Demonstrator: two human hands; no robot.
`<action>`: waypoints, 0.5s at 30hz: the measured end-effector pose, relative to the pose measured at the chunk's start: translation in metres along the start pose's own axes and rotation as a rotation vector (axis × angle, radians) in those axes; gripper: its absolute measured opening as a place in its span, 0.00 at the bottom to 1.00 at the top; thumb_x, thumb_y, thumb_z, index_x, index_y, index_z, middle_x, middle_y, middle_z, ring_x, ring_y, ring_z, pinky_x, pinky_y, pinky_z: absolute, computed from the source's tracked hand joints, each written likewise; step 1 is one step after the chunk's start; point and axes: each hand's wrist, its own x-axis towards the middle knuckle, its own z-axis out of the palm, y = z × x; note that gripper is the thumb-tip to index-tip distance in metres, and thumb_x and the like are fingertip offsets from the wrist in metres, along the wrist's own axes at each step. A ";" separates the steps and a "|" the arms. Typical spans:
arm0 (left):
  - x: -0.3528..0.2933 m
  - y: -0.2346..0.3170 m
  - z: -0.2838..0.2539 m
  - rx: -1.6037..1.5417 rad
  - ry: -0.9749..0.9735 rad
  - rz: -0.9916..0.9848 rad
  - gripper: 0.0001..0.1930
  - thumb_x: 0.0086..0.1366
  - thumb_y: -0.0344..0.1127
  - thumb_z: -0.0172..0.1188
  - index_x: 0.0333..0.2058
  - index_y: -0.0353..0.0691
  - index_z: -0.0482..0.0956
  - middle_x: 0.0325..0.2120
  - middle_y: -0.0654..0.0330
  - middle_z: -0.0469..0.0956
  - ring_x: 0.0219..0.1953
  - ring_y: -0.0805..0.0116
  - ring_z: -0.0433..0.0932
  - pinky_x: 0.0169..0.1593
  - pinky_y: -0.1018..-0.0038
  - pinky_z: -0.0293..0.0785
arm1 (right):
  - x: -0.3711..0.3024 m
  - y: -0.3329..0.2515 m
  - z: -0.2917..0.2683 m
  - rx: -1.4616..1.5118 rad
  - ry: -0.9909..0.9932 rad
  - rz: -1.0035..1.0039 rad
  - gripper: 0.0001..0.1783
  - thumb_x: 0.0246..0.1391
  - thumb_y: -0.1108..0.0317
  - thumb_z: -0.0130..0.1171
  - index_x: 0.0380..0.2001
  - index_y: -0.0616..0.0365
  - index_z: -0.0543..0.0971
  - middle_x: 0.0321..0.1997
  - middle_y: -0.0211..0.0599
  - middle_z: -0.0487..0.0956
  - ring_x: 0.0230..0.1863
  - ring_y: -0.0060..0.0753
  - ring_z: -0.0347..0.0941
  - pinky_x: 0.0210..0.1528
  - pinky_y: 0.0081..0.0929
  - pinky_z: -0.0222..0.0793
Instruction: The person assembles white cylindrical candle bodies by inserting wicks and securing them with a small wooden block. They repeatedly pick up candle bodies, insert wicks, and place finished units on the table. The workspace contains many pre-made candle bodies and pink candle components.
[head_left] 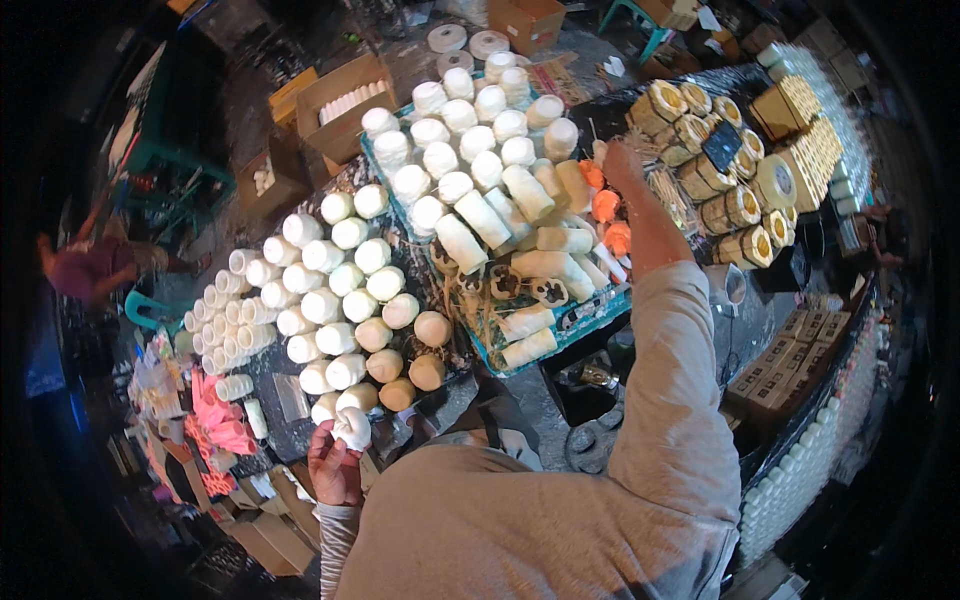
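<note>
My left hand [335, 470] is closed around a white, rounded wrapped piece [352, 428], held at the near edge of rows of white wrapped cylinders [322, 304]. My right hand [624, 168] reaches far forward over the right side of a teal tray [492, 362]. Its fingers are mostly hidden; a small pale thing [600, 150] shows beside them. Just left of this hand lie several crumpled orange pieces [606, 206]. On the tray, white wrapped rolls [460, 243] lie in a pile, with upright white cylinders [440, 160] behind. Some rolls show dark hollow ends.
Brown-topped cylinders [427, 372] stand near the left table's front. To the right are stacked yellow-ended bundles [732, 209] with a dark phone-like slab [721, 146] on top. Open cardboard boxes [345, 105] sit beyond. Another person [95, 265] is at the far left.
</note>
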 end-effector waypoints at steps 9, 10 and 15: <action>0.002 0.008 0.008 0.078 -0.073 -0.126 0.26 0.64 0.27 0.65 0.61 0.40 0.72 0.55 0.59 0.76 0.59 0.64 0.75 0.59 0.70 0.74 | -0.193 -0.257 -0.109 1.360 -0.607 0.175 0.19 0.62 0.67 0.65 0.54 0.61 0.83 0.48 0.35 0.86 0.47 0.31 0.81 0.53 0.34 0.76; 0.007 0.007 0.011 0.016 -0.187 -0.125 0.26 0.65 0.25 0.64 0.61 0.40 0.72 0.56 0.59 0.76 0.58 0.66 0.75 0.59 0.70 0.74 | -0.227 -0.296 -0.122 1.480 -0.932 -0.112 0.16 0.64 0.71 0.63 0.54 0.61 0.82 0.51 0.32 0.85 0.51 0.26 0.78 0.58 0.32 0.73; 0.010 0.016 0.021 -0.028 -0.321 -0.022 0.26 0.63 0.18 0.61 0.60 0.36 0.72 0.52 0.60 0.77 0.55 0.69 0.76 0.60 0.69 0.73 | -0.315 -0.401 -0.169 1.465 -1.457 -0.160 0.30 0.63 0.66 0.67 0.66 0.63 0.73 0.59 0.35 0.81 0.58 0.25 0.76 0.59 0.27 0.73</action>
